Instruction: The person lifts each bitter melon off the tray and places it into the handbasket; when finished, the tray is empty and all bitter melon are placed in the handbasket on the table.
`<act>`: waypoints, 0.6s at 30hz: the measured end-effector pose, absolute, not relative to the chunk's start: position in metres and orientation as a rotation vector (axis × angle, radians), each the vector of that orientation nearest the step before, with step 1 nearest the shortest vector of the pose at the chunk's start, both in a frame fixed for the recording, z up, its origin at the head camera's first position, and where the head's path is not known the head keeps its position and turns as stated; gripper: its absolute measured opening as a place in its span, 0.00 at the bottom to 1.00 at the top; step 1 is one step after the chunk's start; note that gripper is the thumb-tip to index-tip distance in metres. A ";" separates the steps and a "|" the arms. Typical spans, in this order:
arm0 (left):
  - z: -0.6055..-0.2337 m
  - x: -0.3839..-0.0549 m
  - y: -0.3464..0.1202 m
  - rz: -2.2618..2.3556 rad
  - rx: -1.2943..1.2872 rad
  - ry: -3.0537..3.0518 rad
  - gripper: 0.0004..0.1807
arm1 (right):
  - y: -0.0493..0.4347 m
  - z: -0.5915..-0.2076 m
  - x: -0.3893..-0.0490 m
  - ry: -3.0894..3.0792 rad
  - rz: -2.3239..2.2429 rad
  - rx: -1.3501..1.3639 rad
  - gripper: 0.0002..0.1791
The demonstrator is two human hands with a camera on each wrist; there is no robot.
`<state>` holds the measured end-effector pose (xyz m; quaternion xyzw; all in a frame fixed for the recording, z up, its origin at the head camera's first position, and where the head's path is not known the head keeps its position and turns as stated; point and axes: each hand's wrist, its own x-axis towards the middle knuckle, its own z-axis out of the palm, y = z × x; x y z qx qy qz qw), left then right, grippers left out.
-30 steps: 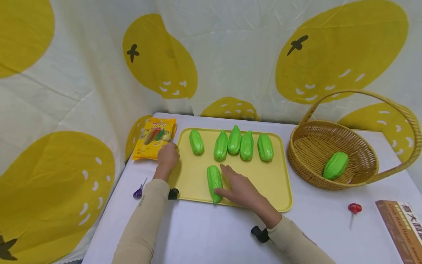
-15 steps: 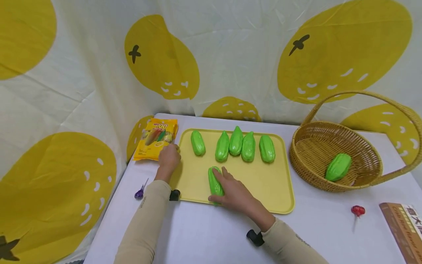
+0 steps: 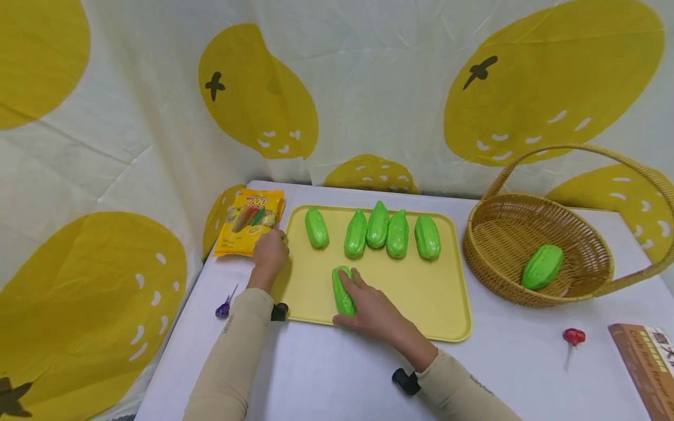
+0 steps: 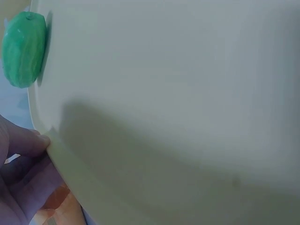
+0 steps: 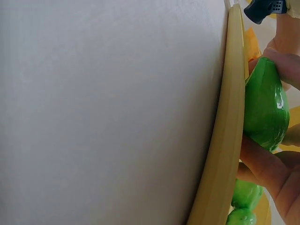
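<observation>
My left hand (image 3: 271,252) grips the left edge of a yellow tray (image 3: 411,295), thumb (image 4: 33,142) over the rim in the left wrist view. With my right hand (image 3: 375,313) I hold a glossy green ridged gourd (image 3: 341,295) near the tray's front edge. The right wrist view has this gourd (image 5: 267,105) between the thumb and fingers, right at the tray wall (image 5: 225,140). Several similar gourds (image 3: 378,225) lie in a row along the back of the tray. One more gourd (image 3: 542,267) is in the wicker basket (image 3: 476,263) on the right.
A yellow candy bag (image 3: 242,237) lies left of the tray, beside my left hand. Purple (image 3: 223,310) and red lollipops (image 3: 574,336) lie on the white tablecloth (image 3: 316,368). The basket's tall handle (image 3: 605,153) arches up at right; a brown box (image 3: 642,365) sits at the right edge.
My right hand has moved slightly left and its fingers have come around the front gourd. My left hand stays at the tray's edge.
</observation>
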<state>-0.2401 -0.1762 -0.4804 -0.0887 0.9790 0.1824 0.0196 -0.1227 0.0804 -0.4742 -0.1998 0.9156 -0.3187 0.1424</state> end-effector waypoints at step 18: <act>-0.479 -0.239 -0.175 0.572 -0.301 3.039 0.19 | 0.086 -0.472 -0.122 2.653 -0.964 -0.532 0.55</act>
